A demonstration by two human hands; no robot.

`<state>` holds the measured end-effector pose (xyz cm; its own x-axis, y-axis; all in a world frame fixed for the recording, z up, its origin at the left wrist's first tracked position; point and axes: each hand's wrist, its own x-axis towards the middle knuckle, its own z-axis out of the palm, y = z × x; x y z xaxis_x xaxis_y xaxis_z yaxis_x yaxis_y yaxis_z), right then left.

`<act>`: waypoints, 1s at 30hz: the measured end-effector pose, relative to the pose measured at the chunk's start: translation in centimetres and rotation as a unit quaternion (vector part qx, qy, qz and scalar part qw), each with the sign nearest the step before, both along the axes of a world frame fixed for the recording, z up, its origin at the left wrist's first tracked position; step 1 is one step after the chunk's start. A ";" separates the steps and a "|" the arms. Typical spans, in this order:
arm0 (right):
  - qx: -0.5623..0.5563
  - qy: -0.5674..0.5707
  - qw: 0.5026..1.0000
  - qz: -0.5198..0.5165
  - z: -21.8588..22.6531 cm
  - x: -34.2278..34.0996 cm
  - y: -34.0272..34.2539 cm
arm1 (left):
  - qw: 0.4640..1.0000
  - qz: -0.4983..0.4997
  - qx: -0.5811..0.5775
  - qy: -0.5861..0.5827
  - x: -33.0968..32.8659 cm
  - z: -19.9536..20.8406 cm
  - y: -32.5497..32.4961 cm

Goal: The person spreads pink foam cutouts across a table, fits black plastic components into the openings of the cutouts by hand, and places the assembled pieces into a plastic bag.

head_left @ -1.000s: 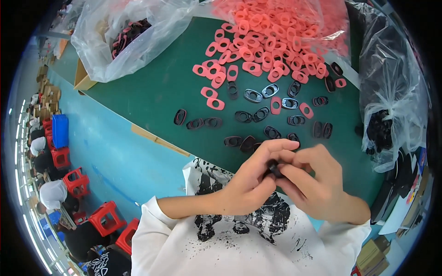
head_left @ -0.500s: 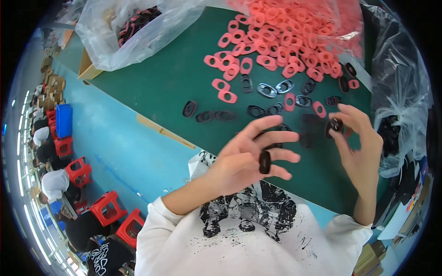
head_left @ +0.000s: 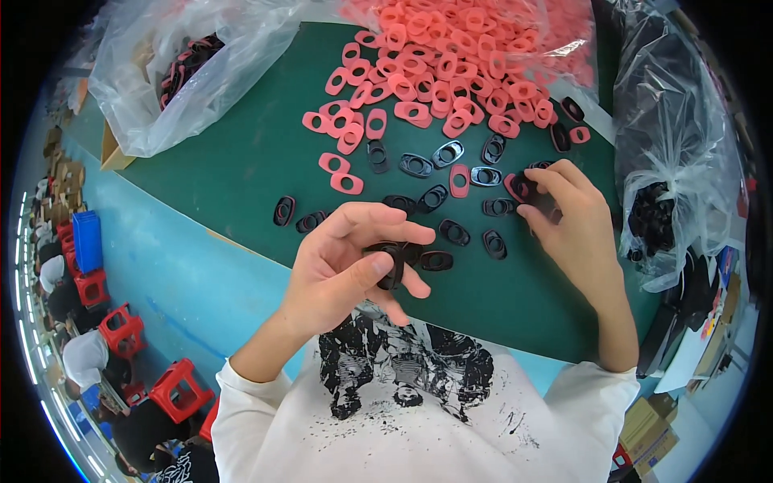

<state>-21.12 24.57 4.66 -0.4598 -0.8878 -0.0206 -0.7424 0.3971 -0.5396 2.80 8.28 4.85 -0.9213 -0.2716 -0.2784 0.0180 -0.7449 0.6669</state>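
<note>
My left hand (head_left: 342,262) is raised above the table's near edge, thumb pressed on a black oval piece (head_left: 391,270) with a rounded face; the other fingers spread out behind it. Further right, my right hand (head_left: 576,225) reaches low over the table. Its thumb and forefinger close round a dark oval piece (head_left: 523,187) that overlaps a pink oval ring; the fingers partly hide the contact. Around the hands lie several black oval frames (head_left: 454,233), some shiny, and a loose pink ring (head_left: 459,181).
A large heap of pink rings (head_left: 451,56) spills from clear plastic at the back. A clear bag (head_left: 193,88) of dark and pink pieces stands far left on the green table (head_left: 241,169). Another bag (head_left: 664,213) holds black parts at right. Red stools (head_left: 181,390) and people are beyond the left edge.
My right hand has moved left and down to the pink ring with its dark piece. My left hand has turned, its thumb now over the black piece. The view has shifted, sliding table things left.
</note>
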 end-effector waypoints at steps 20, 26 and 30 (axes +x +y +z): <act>-0.062 -0.265 0.953 -0.134 1.4 -1.1 0.4 | 0.971 -0.106 -0.196 -0.085 -4.6 0.7 -4.0; -0.154 -0.074 0.982 -0.077 -2.0 0.4 0.2 | 0.918 -0.106 -0.372 -0.088 -6.2 0.4 -4.1; -0.150 0.073 0.986 -0.017 -2.6 0.5 -0.1 | 0.711 -0.005 -0.703 -0.020 -7.8 -1.2 -3.6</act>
<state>-20.61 24.49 2.11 -0.4674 -0.8284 0.3087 -0.8102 0.2618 -0.5244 -4.97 4.64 3.64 -0.9243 -0.3003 0.2357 -0.0219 0.6581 0.7527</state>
